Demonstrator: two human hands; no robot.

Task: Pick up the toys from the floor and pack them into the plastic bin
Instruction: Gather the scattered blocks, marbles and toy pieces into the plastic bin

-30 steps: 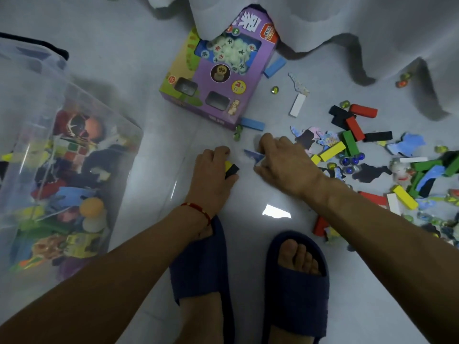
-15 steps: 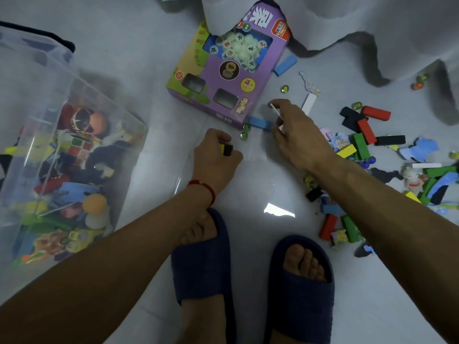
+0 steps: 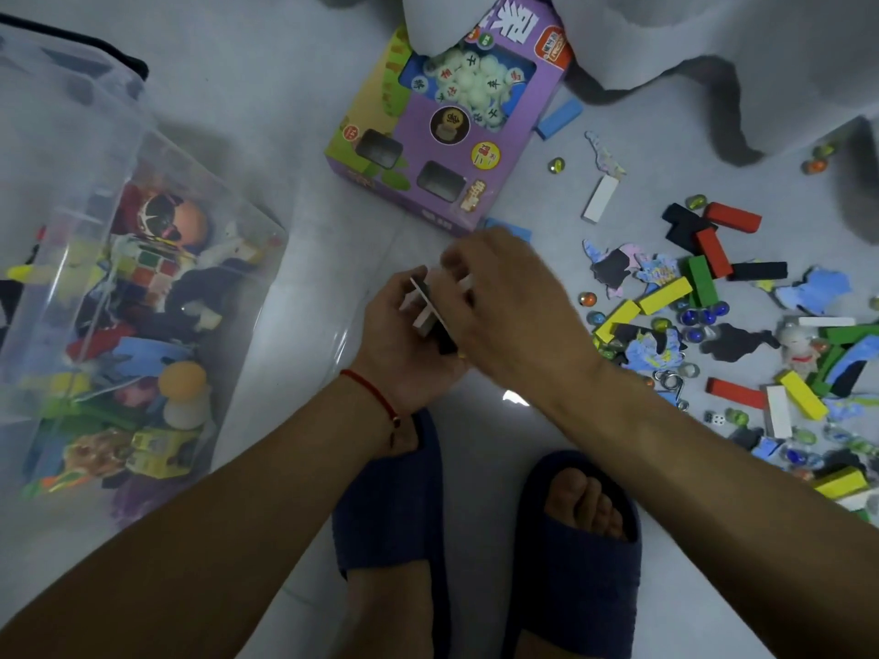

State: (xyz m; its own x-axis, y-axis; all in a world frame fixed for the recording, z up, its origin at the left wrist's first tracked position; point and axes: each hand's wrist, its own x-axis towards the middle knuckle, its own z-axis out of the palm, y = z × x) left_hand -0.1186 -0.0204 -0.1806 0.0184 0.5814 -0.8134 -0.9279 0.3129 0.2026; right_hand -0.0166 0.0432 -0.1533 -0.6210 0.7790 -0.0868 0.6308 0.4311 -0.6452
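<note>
A clear plastic bin [image 3: 247,259] stands at the left with several toys inside. My left hand [image 3: 404,344] is palm up above the floor and holds a small stack of blocks [image 3: 428,311], white and black ones with a flat piece. My right hand [image 3: 504,306] lies over that stack, its fingers curled on a pale piece at the top. Loose toys cover the floor at the right: coloured wooden blocks [image 3: 666,294], puzzle pieces [image 3: 613,264], marbles [image 3: 701,318].
A purple toy box [image 3: 428,149] lies on the floor beyond my hands, a blue block [image 3: 559,117] beside it. A grey curtain [image 3: 666,35] hangs at the top right. My feet in dark blue slippers [image 3: 578,554] stand below my hands. The floor is pale tile.
My right hand came back from the purple box with a piece and met my left hand. My left hand lifted off the floor and turned palm up with its blocks.
</note>
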